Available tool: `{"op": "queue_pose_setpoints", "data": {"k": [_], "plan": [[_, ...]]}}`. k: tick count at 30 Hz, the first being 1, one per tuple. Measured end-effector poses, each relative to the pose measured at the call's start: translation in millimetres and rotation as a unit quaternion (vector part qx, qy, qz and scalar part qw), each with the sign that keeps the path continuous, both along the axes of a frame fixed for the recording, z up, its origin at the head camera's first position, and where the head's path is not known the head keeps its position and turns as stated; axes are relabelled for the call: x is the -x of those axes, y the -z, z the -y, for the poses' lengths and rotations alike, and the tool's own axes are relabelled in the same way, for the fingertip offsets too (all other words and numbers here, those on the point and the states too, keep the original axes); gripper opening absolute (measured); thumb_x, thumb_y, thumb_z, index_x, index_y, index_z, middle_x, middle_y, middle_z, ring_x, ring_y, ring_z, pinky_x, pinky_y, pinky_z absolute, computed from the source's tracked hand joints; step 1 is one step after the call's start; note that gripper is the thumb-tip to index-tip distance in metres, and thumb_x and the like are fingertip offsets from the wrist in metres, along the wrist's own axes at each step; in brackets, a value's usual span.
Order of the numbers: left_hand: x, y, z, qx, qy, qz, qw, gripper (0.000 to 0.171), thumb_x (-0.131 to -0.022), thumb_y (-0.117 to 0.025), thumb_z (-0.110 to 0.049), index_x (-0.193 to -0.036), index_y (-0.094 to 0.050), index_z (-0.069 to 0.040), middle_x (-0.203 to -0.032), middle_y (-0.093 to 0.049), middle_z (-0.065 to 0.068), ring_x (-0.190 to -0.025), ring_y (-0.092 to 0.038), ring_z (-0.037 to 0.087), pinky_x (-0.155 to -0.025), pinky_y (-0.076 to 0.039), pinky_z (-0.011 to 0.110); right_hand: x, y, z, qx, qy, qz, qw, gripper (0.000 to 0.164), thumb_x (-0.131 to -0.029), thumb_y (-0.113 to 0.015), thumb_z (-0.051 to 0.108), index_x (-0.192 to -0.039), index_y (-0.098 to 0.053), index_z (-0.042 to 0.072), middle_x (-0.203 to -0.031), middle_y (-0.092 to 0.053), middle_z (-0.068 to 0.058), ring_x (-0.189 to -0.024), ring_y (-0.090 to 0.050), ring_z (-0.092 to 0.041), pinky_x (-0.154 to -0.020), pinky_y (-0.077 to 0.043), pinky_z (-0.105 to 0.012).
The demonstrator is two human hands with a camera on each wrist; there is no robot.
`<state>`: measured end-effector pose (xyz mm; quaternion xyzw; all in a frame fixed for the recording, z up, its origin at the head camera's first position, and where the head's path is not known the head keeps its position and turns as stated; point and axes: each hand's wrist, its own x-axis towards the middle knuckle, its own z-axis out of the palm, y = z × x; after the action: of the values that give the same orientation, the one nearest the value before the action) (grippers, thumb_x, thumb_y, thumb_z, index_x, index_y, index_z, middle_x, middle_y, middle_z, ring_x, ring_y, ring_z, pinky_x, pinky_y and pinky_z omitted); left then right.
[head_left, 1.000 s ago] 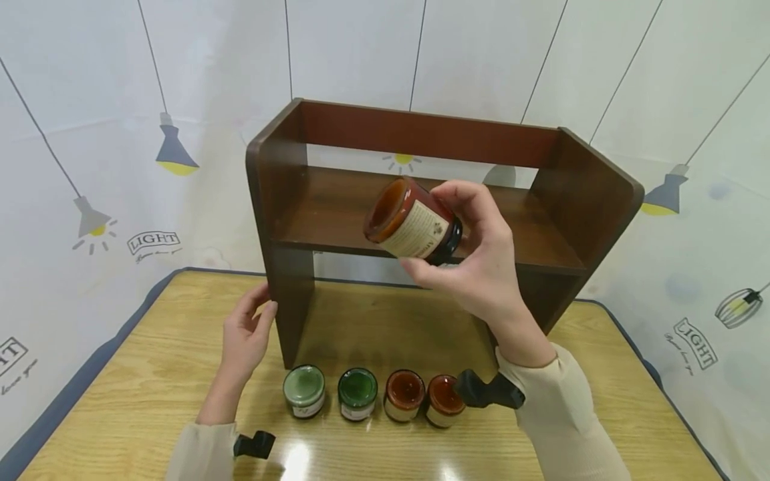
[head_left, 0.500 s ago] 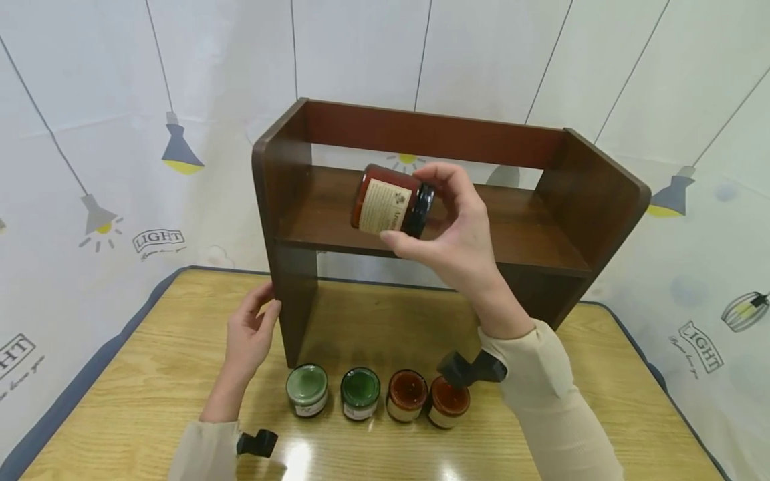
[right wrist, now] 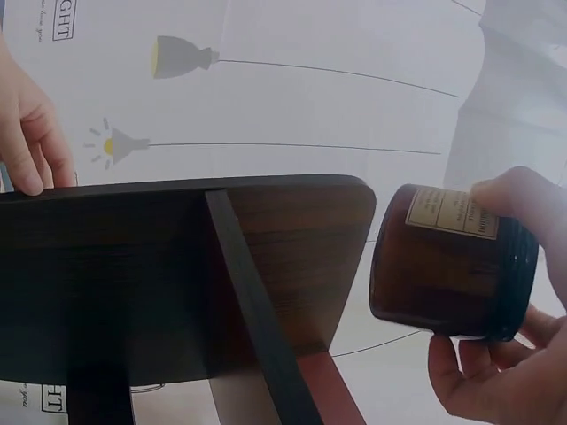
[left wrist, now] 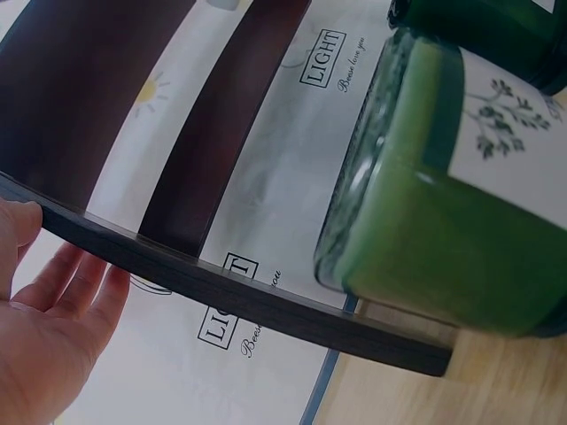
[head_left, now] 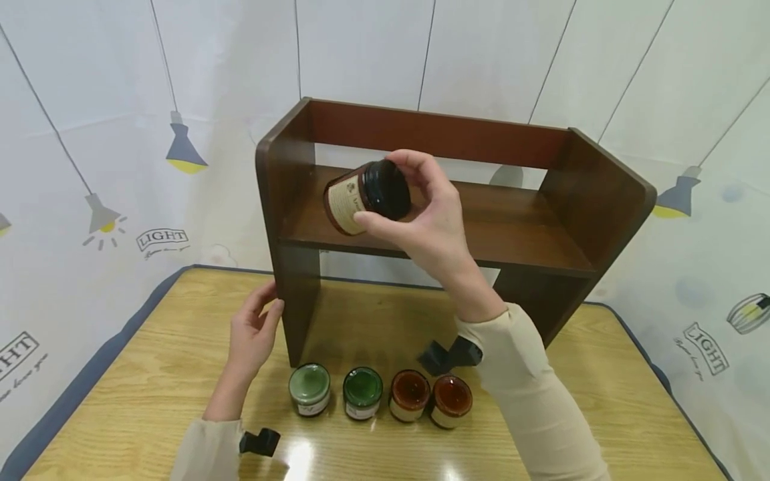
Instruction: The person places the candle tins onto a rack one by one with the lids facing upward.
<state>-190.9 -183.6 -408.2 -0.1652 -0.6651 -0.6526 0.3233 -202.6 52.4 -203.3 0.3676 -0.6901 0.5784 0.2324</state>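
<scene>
My right hand (head_left: 434,227) holds an amber glass jar (head_left: 344,204) with a black lid and cream label, thumb on one side and fingers on the other. The jar is tilted on its side, lid toward the hand, in front of the upper board of a dark brown wooden shelf (head_left: 517,234). In the right wrist view the jar (right wrist: 434,266) is apart from the shelf's side panel (right wrist: 310,230). My left hand (head_left: 252,331) rests its fingertips against the outer face of the left side panel, near its front edge.
In front of the shelf stand a light green jar (head_left: 309,386), a dark green jar (head_left: 363,389) and two amber jars, one left (head_left: 410,393) and one right (head_left: 451,397). The wooden table (head_left: 150,367) meets a white printed wall covering (head_left: 228,133) behind.
My right hand has moved left and slightly up with the amber jar, turning it so that its black lid now faces more toward me. The left hand stays at the side panel.
</scene>
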Motion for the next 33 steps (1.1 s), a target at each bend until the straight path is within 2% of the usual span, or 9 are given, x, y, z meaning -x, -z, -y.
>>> {"op": "queue_pose_setpoints", "data": {"k": [3, 10, 14, 27, 33], "plan": [[0.6, 0.5, -0.1, 0.001, -0.002, 0.001, 1.0, 0.029, -0.086, -0.05, 0.019, -0.116, -0.048, 0.023, -0.107, -0.06, -0.014, -0.1, -0.055, 0.003, -0.079, -0.048, 0.011, 4.4, 0.7, 6.4, -0.015, 0.001, -0.012, 1.0, 0.059, -0.069, -0.078, 0.0, -0.121, -0.053, -0.004, -0.111, -0.058, -0.012, -0.095, -0.055, -0.015, -0.063, -0.055, -0.027], [2.1, 0.7, -0.6, 0.004, -0.001, 0.001, 1.0, 0.03, -0.086, -0.05, 0.02, -0.116, -0.049, 0.022, -0.107, -0.059, -0.015, -0.1, -0.055, 0.003, -0.079, -0.048, 0.011, 15.3, 0.1, 19.6, -0.051, 0.034, -0.026, 0.998, 0.057, -0.072, -0.078, 0.007, -0.124, -0.057, 0.0, -0.114, -0.058, -0.011, -0.096, -0.054, -0.015, -0.071, -0.051, -0.026], [2.3, 0.0, -1.4, 0.004, 0.0, 0.005, 1.0, 0.03, -0.086, -0.051, 0.019, -0.116, -0.05, 0.021, -0.107, -0.059, -0.015, -0.1, -0.055, 0.003, -0.079, -0.048, 0.011, 20.6, -1.3, 24.4, -0.08, 0.047, -0.011, 0.996, 0.059, -0.072, -0.078, 0.008, -0.127, -0.056, 0.001, -0.118, -0.057, -0.012, -0.098, -0.053, -0.017, -0.074, -0.05, -0.025], [2.2, 0.6, -1.0, 0.0, -0.007, 0.02, 0.9998, 0.031, -0.086, -0.051, 0.02, -0.117, -0.051, 0.02, -0.106, -0.06, -0.016, -0.099, -0.055, 0.001, -0.079, -0.048, 0.012, 36.3, -2.4, 35.5, -0.115, 0.019, 0.056, 0.992, 0.061, -0.073, -0.076, 0.004, -0.126, -0.047, -0.001, -0.118, -0.055, -0.013, -0.1, -0.055, -0.019, -0.084, -0.048, -0.026], [-12.3, -19.4, -7.5, 0.001, -0.005, 0.015, 0.9999, 0.029, -0.085, -0.049, 0.022, -0.114, -0.049, 0.024, -0.104, -0.059, -0.018, -0.097, -0.054, -0.001, -0.079, -0.048, 0.011, 39.0, -3.0, 40.1, -0.136, 0.006, 0.072, 0.988, 0.057, -0.072, -0.075, 0.004, -0.122, -0.046, 0.001, -0.116, -0.056, -0.012, -0.099, -0.055, -0.019, -0.083, -0.048, -0.026]]}}
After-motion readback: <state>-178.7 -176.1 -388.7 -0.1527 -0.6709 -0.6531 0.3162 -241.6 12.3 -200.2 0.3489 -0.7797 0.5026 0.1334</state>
